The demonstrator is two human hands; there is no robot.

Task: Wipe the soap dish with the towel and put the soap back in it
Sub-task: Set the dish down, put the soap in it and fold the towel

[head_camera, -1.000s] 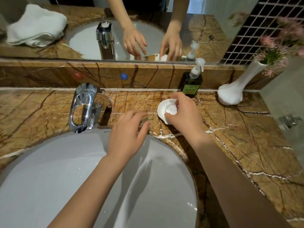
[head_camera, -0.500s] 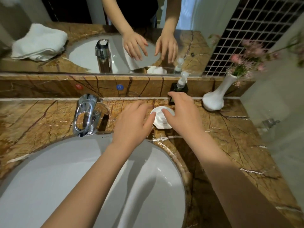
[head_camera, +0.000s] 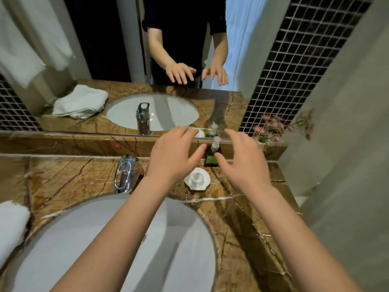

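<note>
I have both hands raised above the marble counter (head_camera: 73, 180), palms down and fingers spread, holding nothing. My left hand (head_camera: 171, 155) hangs just right of the chrome tap (head_camera: 125, 173), its thumb stretched toward the right. My right hand (head_camera: 245, 163) hangs to the right of it, thumb pointing left, so the two thumbs nearly face each other over a gap. In that gap and a little nearer to me, the white soap dish (head_camera: 197, 179) sits on the counter with the soap (head_camera: 197, 178) lying in its middle, touched by neither hand. Beyond the dish, against the far ledge, stands a dark pump bottle (head_camera: 213, 158) with a green label. The white towel (head_camera: 11, 226) lies at the far left edge of my view, beside the basin (head_camera: 63, 249). A vase of pink flowers (head_camera: 271, 128) stands at the far right.
</note>
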